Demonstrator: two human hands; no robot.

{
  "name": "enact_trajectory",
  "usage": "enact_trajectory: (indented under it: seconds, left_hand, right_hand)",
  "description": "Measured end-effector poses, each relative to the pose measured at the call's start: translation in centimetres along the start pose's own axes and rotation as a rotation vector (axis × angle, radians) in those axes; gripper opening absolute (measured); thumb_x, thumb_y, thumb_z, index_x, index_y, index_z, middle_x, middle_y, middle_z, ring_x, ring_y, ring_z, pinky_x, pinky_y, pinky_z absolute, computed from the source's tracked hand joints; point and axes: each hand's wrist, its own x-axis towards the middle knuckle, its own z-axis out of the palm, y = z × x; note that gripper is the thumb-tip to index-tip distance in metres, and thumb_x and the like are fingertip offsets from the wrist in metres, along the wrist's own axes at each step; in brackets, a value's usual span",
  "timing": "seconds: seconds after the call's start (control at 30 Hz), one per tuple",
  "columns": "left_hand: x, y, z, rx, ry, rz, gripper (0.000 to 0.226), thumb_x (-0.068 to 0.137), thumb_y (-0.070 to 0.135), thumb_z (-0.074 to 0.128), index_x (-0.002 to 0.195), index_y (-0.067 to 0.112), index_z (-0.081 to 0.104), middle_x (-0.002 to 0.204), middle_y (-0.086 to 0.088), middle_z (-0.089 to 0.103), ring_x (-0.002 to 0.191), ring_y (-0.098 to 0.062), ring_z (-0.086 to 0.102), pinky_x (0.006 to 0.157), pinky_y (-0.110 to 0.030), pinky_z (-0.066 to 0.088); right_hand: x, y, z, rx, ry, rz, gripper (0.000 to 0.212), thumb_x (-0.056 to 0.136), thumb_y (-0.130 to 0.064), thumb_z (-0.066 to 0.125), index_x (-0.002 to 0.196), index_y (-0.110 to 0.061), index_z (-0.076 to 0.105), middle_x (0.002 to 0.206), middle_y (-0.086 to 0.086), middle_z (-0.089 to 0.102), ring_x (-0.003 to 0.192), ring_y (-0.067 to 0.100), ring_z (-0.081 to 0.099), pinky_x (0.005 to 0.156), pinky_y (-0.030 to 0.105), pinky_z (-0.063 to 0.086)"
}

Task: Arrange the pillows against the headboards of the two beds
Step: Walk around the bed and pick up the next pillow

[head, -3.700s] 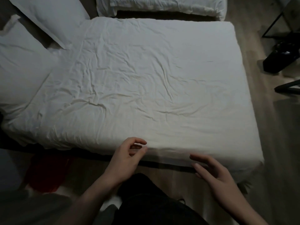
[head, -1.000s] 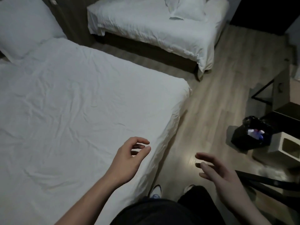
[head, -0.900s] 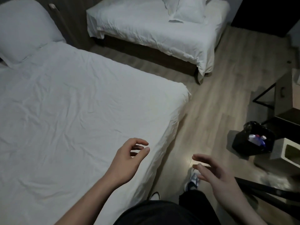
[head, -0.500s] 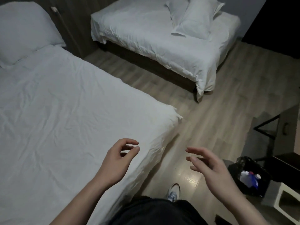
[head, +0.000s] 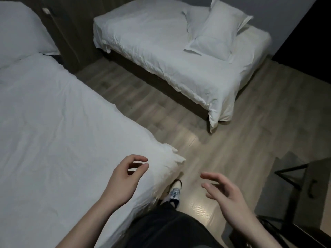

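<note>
The near bed (head: 59, 133) with a wrinkled white sheet fills the left side. A white pillow (head: 19, 33) leans at its head, top left. The far bed (head: 161, 47) stands across the aisle; two white pillows (head: 216, 31) lie stacked near its right end, away from the dark headboard wall (head: 75, 33). My left hand (head: 125, 178) hovers over the near bed's foot corner, fingers curled, holding nothing. My right hand (head: 227, 192) hangs over the floor, fingers spread, empty.
Wood-look floor (head: 206, 144) runs between the beds and ahead of me. A dark metal-framed table or cabinet (head: 308, 181) stands at the right. My shoe (head: 174, 191) and dark trousers show at the bottom.
My view has turned right, from facing the near bed toward the far bed. The far bed and its pillows came fully into view. Both hands stayed empty in front of me.
</note>
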Motion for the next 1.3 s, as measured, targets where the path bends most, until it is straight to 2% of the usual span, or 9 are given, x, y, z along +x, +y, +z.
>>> enact_trajectory:
  seconds: [0.2,0.3,0.43,0.57,0.67,0.8,0.97,1.13,1.3]
  left_hand:
    - [12.7,8.7,6.8,-0.013,-0.115,0.103,0.009,0.096,0.035,0.071,0.105,0.034,0.073,0.110,0.017,0.073,0.104,-0.002,0.068,0.084,-0.021,0.049]
    - [17.3,13.0,9.5,-0.006,-0.151,0.169,0.009,0.095,0.033,0.073,0.104,0.034,0.073,0.111,0.014,0.073,0.106,-0.005,0.068,0.087,-0.023,0.053]
    - [22.6,16.3,12.8,0.024,-0.151,0.169,0.009,0.094,0.032,0.075,0.103,0.034,0.074,0.113,0.014,0.072,0.108,-0.007,0.068,0.093,-0.033,0.056]
    - [27.2,18.8,17.1,0.030,-0.087,0.149,0.009,0.094,0.030,0.075,0.103,0.033,0.074,0.112,0.011,0.072,0.107,-0.009,0.068,0.094,-0.034,0.057]
    - [30.3,21.2,20.8,0.004,-0.035,0.121,0.009,0.094,0.026,0.076,0.101,0.031,0.074,0.110,0.007,0.072,0.102,-0.010,0.069,0.092,-0.032,0.057]
    - [34.5,25.8,25.7,-0.025,0.066,0.092,0.012,0.094,0.022,0.076,0.099,0.033,0.074,0.109,0.005,0.072,0.101,-0.008,0.069,0.087,-0.023,0.057]
    - [39.0,30.4,30.2,-0.059,0.188,0.054,0.011,0.094,0.026,0.075,0.104,0.030,0.073,0.108,0.007,0.074,0.100,-0.005,0.071,0.080,-0.009,0.051]
    - [44.2,32.6,33.0,-0.071,0.247,-0.031,0.011,0.095,0.028,0.074,0.105,0.030,0.073,0.110,0.007,0.075,0.102,-0.005,0.071,0.079,-0.012,0.051]
    - [54.1,35.6,35.4,-0.029,0.204,-0.054,0.010,0.095,0.033,0.073,0.105,0.033,0.072,0.110,0.009,0.073,0.102,0.002,0.068,0.080,-0.016,0.048]
  right_hand:
    - [7.8,-2.6,-7.4,0.039,0.157,0.054,0.067,0.058,-0.084,0.075,0.110,-0.042,0.077,0.103,0.023,0.072,0.103,0.030,0.070,0.104,0.054,0.055]
    - [12.1,-5.1,-11.0,0.103,0.177,0.040,0.030,0.078,-0.056,0.075,0.106,-0.044,0.078,0.104,0.030,0.068,0.103,0.031,0.069,0.103,0.053,0.055]
    - [19.1,-7.4,-15.2,0.132,0.171,0.008,0.064,0.060,-0.082,0.075,0.108,-0.040,0.078,0.099,0.029,0.070,0.100,0.032,0.073,0.100,0.051,0.055]
    - [26.2,-8.9,-20.1,0.135,0.092,0.001,0.025,0.084,-0.048,0.076,0.108,-0.039,0.077,0.100,0.027,0.072,0.090,0.031,0.073,0.088,0.049,0.058]
    - [31.3,-9.3,-24.6,0.122,0.043,-0.006,0.041,0.074,-0.060,0.080,0.108,-0.037,0.078,0.097,0.019,0.076,0.095,0.022,0.075,0.097,0.044,0.057]
    - [38.4,-11.3,-31.9,0.056,-0.024,-0.029,0.027,0.094,-0.014,0.071,0.102,-0.039,0.079,0.095,0.019,0.075,0.101,0.032,0.071,0.101,0.053,0.054]
    - [47.6,-15.6,-39.1,-0.073,-0.163,-0.095,0.021,0.097,-0.015,0.069,0.112,-0.029,0.076,0.089,-0.002,0.079,0.087,0.005,0.074,0.100,0.042,0.056]
    - [56.2,-18.5,-42.9,-0.075,-0.191,-0.169,0.025,0.096,-0.017,0.071,0.107,-0.039,0.076,0.096,0.013,0.076,0.083,0.014,0.070,0.095,0.044,0.055]
    - [64.2,-19.6,-46.1,-0.109,-0.175,-0.080,0.026,0.095,-0.021,0.072,0.104,-0.045,0.075,0.086,-0.015,0.079,0.088,0.002,0.073,0.097,0.039,0.056]
